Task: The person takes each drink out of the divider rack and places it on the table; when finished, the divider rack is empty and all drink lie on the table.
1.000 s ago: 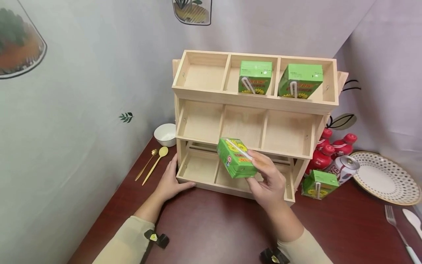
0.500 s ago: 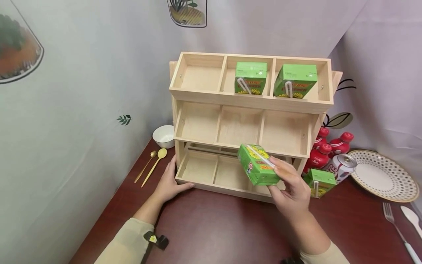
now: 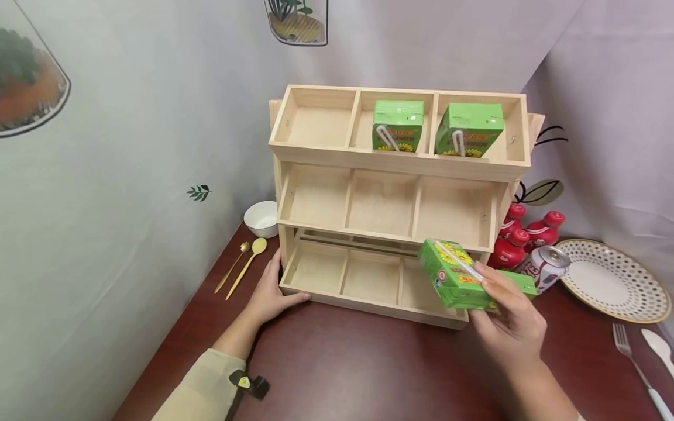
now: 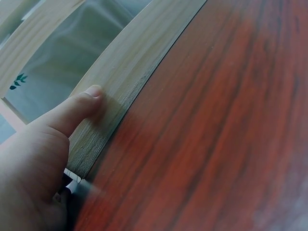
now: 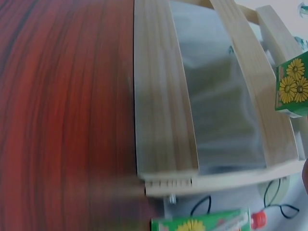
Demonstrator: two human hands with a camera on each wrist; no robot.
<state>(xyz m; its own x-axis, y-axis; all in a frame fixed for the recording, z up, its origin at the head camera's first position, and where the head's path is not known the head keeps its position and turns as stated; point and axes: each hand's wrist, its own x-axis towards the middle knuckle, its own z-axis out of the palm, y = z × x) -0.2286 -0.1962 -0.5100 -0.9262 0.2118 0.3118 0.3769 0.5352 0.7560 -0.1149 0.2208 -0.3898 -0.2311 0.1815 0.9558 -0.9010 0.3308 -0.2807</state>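
Observation:
My right hand (image 3: 513, 324) pinches a green juice carton (image 3: 453, 280) between thumb and fingers. The carton is tilted, with its white straw and yellow flowers facing up, in front of the right end of a three-tier wooden shelf (image 3: 395, 164). In the right wrist view only part of the held carton (image 5: 292, 89) shows at the right edge. At the shelf's lower left corner my left hand (image 3: 271, 298) grips the bottom tray, thumb across its front board and fingers along its side. The left wrist view shows that thumb (image 4: 79, 108) pressed on the board.
Two green cartons (image 3: 398, 117) (image 3: 470, 123) stand in the top tier. Right of the shelf are another carton (image 3: 521, 282), red bottles (image 3: 509, 248), a can (image 3: 547, 266), a dotted plate (image 3: 653, 295) and a fork (image 3: 623, 345). A bowl (image 3: 262, 219) and gold spoons (image 3: 250, 263) lie left.
My right hand has carried the carton rightward and slightly down, from the shelf's middle to its right end, where it overlaps the standing carton. The left hand stays on the shelf corner.

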